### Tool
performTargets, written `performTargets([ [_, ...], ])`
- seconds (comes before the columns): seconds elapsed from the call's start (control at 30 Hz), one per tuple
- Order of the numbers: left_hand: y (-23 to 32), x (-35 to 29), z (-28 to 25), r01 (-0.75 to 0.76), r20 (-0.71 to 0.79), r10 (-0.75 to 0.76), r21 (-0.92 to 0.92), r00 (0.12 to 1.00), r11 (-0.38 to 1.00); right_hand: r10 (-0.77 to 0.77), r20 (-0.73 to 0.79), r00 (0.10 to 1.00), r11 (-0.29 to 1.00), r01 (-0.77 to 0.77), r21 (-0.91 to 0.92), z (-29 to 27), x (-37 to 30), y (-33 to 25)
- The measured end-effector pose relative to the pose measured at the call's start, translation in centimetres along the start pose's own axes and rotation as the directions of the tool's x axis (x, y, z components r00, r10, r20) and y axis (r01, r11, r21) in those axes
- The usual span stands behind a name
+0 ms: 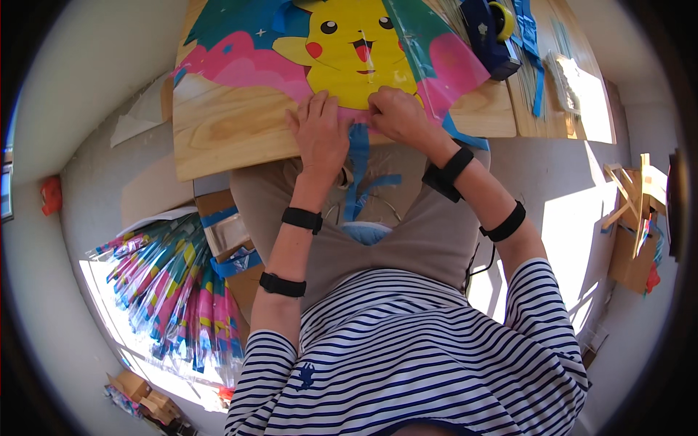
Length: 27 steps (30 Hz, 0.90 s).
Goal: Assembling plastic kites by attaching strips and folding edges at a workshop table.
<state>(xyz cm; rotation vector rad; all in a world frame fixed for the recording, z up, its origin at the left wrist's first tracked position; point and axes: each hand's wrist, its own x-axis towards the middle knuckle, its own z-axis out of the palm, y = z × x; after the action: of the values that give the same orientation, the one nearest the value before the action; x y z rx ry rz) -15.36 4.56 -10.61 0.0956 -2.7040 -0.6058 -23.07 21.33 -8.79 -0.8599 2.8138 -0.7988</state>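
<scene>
A thin plastic kite [254, 65], printed with a yellow cartoon figure on pink and teal, lies spread over the front of the wooden table. My left hand [320, 134] rests on its lower edge, fingers stretched over the sheet and the thumb beside a blue strip. The right hand [403, 120] is closed at the same edge, fingers curled in a pinch on the sheet; its fingertips are partly hidden. Between the hands, the blue strip [358, 163] hangs from the kite's edge down over my lap. Another blue strip [465, 134] trails off to the right.
A dark blue tape dispenser [488, 40] with yellow tape stands at the table's [218, 131] back right, near loose blue strips [529, 51] and a clear plastic box [563, 83]. Folded kites [171, 291] lie fanned out on the floor at left, beside an open carton [243, 283].
</scene>
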Motion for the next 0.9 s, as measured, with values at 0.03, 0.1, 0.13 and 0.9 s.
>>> performTargets([
  [0.03,-0.2,-0.1,0.2,0.006,0.008,-0.006,0.023,1.000,1.000,0.012,-0.022,1.000,1.000,-0.012,0.020,0.2,-0.2,0.2],
  [0.1,-0.4,-0.1,0.2,0.019,0.026,-0.020,0.071,0.999,0.997,0.047,-0.011,0.999,0.999,-0.047,-0.002,0.0,-0.4,-0.1],
  [0.13,-0.4,-0.1,0.2,0.025,0.027,-0.027,0.070,0.999,0.997,0.064,-0.005,0.998,0.998,-0.064,-0.013,0.0,-0.4,-0.2],
  [0.9,-0.7,-0.4,0.1,0.040,0.000,-0.040,0.068,0.999,0.997,0.135,0.050,0.990,0.988,-0.138,0.067,1.2,2.1,-1.4],
])
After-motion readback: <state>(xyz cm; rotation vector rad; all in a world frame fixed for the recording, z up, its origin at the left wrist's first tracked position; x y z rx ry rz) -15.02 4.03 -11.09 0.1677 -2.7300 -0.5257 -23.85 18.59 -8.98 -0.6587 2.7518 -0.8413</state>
